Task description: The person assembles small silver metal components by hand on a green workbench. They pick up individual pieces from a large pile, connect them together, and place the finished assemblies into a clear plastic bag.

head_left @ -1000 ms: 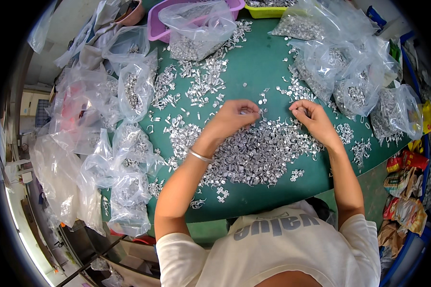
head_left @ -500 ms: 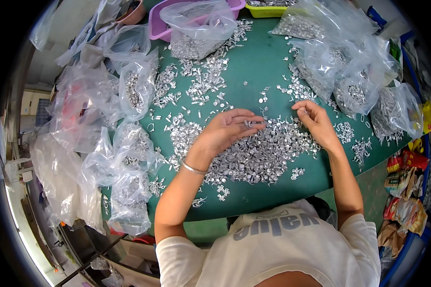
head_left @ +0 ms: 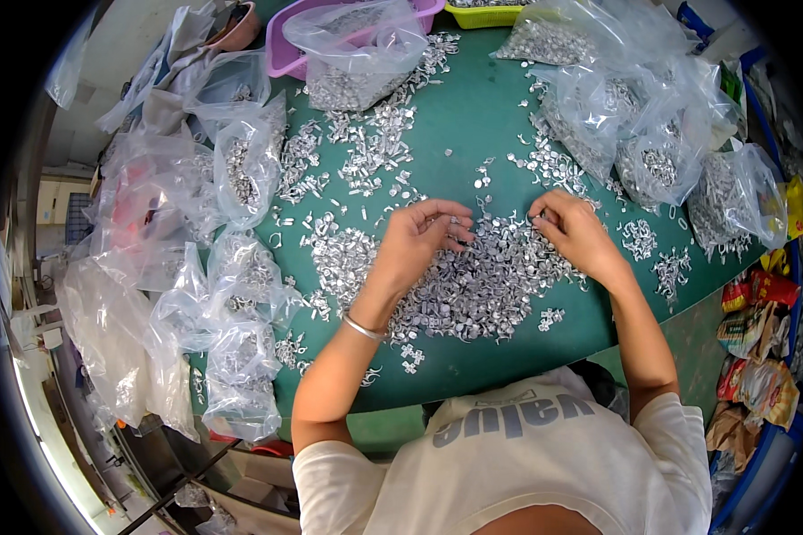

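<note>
A heap of small silvery metal pieces [head_left: 473,290] covers the near middle of the green table. Over the heap's upper left part is my left hand [head_left: 428,234], its fingers bent and apart; no piece can be made out in its grasp. A bangle [head_left: 364,328] circles that wrist. My right hand [head_left: 575,230] is at the heap's upper right edge, thumb and fingertips pinched together. Whatever lies in this pinch is too small to make out. A few loose pieces [head_left: 483,174] lie beyond the heap, between the two hands.
Clear plastic bags of metal pieces crowd the left [head_left: 241,169] and right [head_left: 660,165] of the table. A purple basin [head_left: 283,49] and a yellow tray [head_left: 486,16] stand at the far edge. Looser piles [head_left: 375,143] spread toward the basin. Colourful packets [head_left: 758,330] lie beyond the right edge.
My left hand has drawn slightly left, its fingers more bent. My right hand has shifted a little left and down toward the heap's edge. The whole view has moved slightly.
</note>
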### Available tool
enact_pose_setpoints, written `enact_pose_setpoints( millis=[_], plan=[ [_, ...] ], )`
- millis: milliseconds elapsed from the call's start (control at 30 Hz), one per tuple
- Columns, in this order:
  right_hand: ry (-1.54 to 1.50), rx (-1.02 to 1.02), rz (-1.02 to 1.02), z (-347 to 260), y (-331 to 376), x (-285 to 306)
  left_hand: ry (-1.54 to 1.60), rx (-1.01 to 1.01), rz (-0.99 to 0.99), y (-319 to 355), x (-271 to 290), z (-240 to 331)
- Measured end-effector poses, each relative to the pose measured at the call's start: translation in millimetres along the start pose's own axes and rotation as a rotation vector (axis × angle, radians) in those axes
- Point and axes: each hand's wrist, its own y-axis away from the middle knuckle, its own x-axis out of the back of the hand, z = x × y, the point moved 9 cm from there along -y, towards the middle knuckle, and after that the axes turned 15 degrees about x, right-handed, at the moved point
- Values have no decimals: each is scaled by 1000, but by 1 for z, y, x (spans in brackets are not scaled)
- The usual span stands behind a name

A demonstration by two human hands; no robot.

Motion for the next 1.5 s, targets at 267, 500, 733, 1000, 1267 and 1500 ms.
enact_pose_setpoints(
  millis=[267,500,733,1000,1267,1500],
  plan=[
    [87,217,-252,-41,-15,-41,-1043,-368,185,-1,-50,11],
    [352,-13,-173,-11,-5,-21,-1186,-238,-2,-22,-57,3],
    [103,-32,-251,-24,11,-22,-1270,-250,-98,-30,-59,0],
    [226,141,-367,-21,-13,-41,-783,-231,-44,-25,-23,26],
    [507,226,-597,-21,-23,-62,-827,-37,77,-2,-9,9],
    [369,251,-488,-29,-26,-42,-663,-147,118,10,3,7]
  ],
)
